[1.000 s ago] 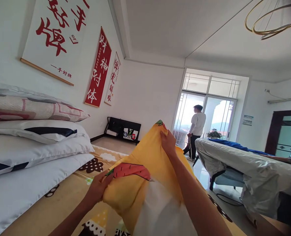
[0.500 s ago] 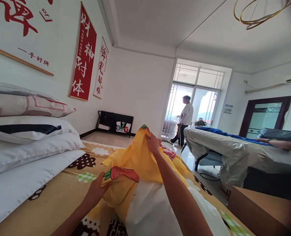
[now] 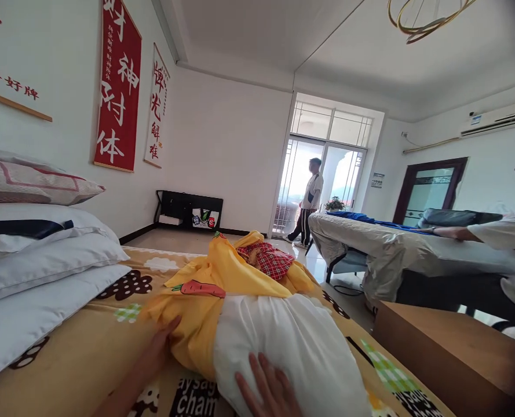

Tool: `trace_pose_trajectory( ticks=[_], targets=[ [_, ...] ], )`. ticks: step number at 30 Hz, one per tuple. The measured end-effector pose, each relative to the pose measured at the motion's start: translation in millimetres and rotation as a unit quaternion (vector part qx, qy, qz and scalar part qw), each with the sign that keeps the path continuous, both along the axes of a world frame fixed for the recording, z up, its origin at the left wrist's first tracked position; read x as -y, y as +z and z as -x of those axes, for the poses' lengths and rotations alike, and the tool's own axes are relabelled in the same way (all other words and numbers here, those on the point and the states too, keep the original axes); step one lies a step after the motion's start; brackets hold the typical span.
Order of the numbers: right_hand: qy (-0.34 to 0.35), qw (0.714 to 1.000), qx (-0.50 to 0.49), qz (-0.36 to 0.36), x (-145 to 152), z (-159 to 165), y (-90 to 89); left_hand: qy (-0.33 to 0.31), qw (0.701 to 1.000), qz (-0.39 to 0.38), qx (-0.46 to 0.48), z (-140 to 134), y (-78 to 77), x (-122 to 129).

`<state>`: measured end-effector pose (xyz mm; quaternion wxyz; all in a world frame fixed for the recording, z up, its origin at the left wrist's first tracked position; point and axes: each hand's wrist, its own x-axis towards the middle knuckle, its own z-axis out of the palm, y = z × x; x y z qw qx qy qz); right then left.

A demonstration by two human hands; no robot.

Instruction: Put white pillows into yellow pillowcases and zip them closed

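Note:
A white pillow lies in front of me, its far end inside a yellow pillowcase with carrot prints. The near part of the pillow is bare. My right hand rests on that white part with fingers spread, open and holding nothing. At the case's left side, my left hand is closed on the yellow cloth, with its fingertips partly hidden by the fabric. A red checked patch shows on the far part of the yellow cloth.
Patterned bedding lies beneath. White pillows are stacked at the left. A cardboard box stands at the right. Beyond it, a person's arm reaches over a plastic-covered table. Another person is by the glass door.
My right hand has let go of the raised yellow cloth and come back onto the white pillow. The cloth has sunk lower. My left hand has moved down from the carrot print.

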<state>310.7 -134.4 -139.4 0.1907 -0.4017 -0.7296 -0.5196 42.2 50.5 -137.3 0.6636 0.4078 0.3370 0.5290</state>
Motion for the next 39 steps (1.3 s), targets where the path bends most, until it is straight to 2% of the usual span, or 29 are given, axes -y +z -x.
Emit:
trace_pose_trajectory(
  ticks=[1,3,6,9,11,12,14,17,19,20,22,25,28,30,32,34,36,38,39],
  targets=[
    [0.008,1.000,-0.013,0.021,-4,-2,8.6,0.007,1.000,0.003,-0.017,-9,3.1,3],
    [0.011,0.996,-0.056,0.063,-15,-5,33.1,0.060,0.997,0.002,-0.047,-24,17.5,4],
    [-0.024,0.991,-0.092,0.097,-33,-16,86.8,0.136,0.989,-0.029,-0.045,-33,55.3,-2],
    [-0.036,0.991,-0.093,0.094,-45,-39,143.7,0.178,0.981,-0.079,-0.006,-20,99.1,-4],
    [-0.026,0.990,-0.109,0.081,-48,-56,162.4,0.209,0.973,-0.088,0.051,-1,119.3,1],
    [-0.018,0.989,-0.118,0.083,-48,-65,162.0,0.226,0.967,-0.081,0.079,11,124.2,5],
    [-0.013,0.983,-0.142,0.114,-46,-84,142.0,0.251,0.961,-0.048,0.104,34,123.3,13],
    [-0.051,0.959,-0.215,0.176,-43,-115,89.2,0.262,0.962,0.021,0.067,63,105.9,23],
    [-0.075,0.938,-0.272,0.199,-41,-133,63.0,0.267,0.962,0.052,0.037,75,93.8,29],
    [-0.074,0.929,-0.294,0.213,-40,-140,56.5,0.268,0.961,0.057,0.027,79,88.7,34],
    [-0.052,0.914,-0.319,0.246,-38,-145,56.9,0.253,0.966,0.040,0.031,79,78.0,48],
    [-0.033,0.901,-0.344,0.263,-42,-132,81.8,0.182,0.981,0.007,0.065,63,50.6,83],
    [-0.049,0.911,-0.343,0.223,-52,-98,124.0,0.111,0.991,0.069,0.044,33,13.1,117],
    [-0.070,0.924,-0.316,0.205,-62,-68,159.4,0.058,0.991,0.116,0.035,10,-1.4,129],
    [-0.099,0.937,-0.266,0.204,-72,-34,198.6,0.027,0.991,0.128,0.038,-12,1.7,131],
    [-0.121,0.952,-0.202,0.197,-80,-2,237.4,0.030,0.991,0.121,0.050,-30,19.2,129],
    [-0.129,0.965,-0.147,0.172,-85,23,268.6,0.035,0.989,0.117,0.081,-40,39.8,131],
    [-0.115,0.978,-0.109,0.132,-87,37,283.1,0.024,0.984,0.128,0.119,-41,50.6,143],
    [-0.097,0.984,-0.093,0.113,-87,39,281.6,0.019,0.982,0.140,0.126,-37,49.9,153]
  ],
)
